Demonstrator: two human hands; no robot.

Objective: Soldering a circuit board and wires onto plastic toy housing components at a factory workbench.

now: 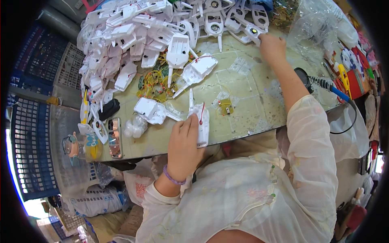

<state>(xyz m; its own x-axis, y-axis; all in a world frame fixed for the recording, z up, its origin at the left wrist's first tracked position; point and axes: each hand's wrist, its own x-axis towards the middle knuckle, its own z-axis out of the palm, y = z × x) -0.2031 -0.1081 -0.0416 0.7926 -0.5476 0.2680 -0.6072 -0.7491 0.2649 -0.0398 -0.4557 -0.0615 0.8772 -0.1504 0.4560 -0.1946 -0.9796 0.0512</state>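
Observation:
My left hand [185,135] is closed on a white plastic housing [204,128] with a red wire, near the table's front edge; its narrow handle points away from me. At the far right of the table, my right hand [272,49] grips the end of a white plastic shell [253,32] with a round black and yellow piece in it. Similar shells with round openings [214,27] lie beside it. Just right of the left-hand housing is a small circuit board [225,107] with yellow wires. Another white housing [152,110] lies left of my left hand.
A large heap of white housings [121,44] fills the back left. Wired circuit boards [156,86] are piled before it. A phone [115,138] and black case [109,109] lie at the left edge. A blue-handled soldering iron [339,93] with a cable and a yellow cutter [344,77] are right.

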